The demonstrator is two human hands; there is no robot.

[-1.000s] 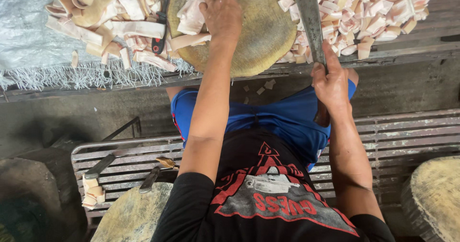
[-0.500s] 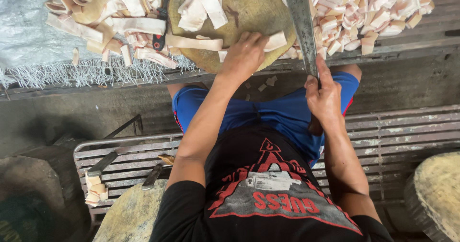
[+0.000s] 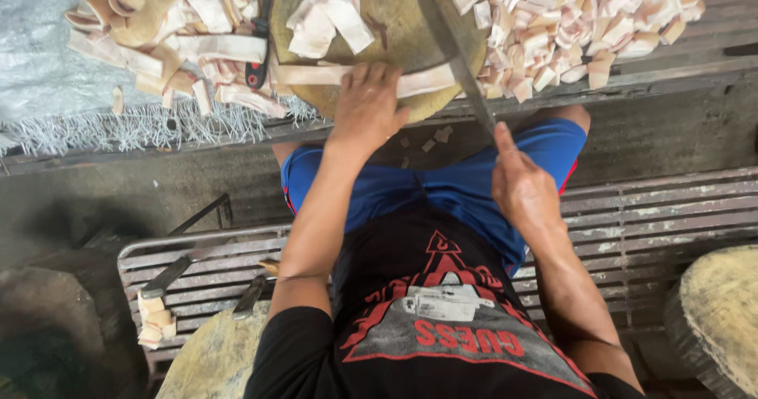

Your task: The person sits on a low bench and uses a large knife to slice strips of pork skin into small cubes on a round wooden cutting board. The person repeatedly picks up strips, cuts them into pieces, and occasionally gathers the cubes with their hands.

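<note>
A pile of long pale strips (image 3: 170,39) is seen at far left on a grey woven sheet (image 3: 39,59), with a red-handled tool (image 3: 259,43) lying at its right edge. Next, a round wooden chopping block (image 3: 387,12) is shown, with a few cut strips (image 3: 324,16) on top. One long strip (image 3: 316,75) is laid across the block's near edge and is pressed down by the left hand (image 3: 367,107), fingers flat and close together on it. The strip is met at its right end by a long cleaver blade (image 3: 454,47), angled down toward the right hand (image 3: 525,193), which is closed around the handle with the thumb along the top. Small cut pieces (image 3: 584,28) are heaped at right. A slatted metal bench (image 3: 647,209) is sat on, blue shorts (image 3: 458,186) visible.
</note>
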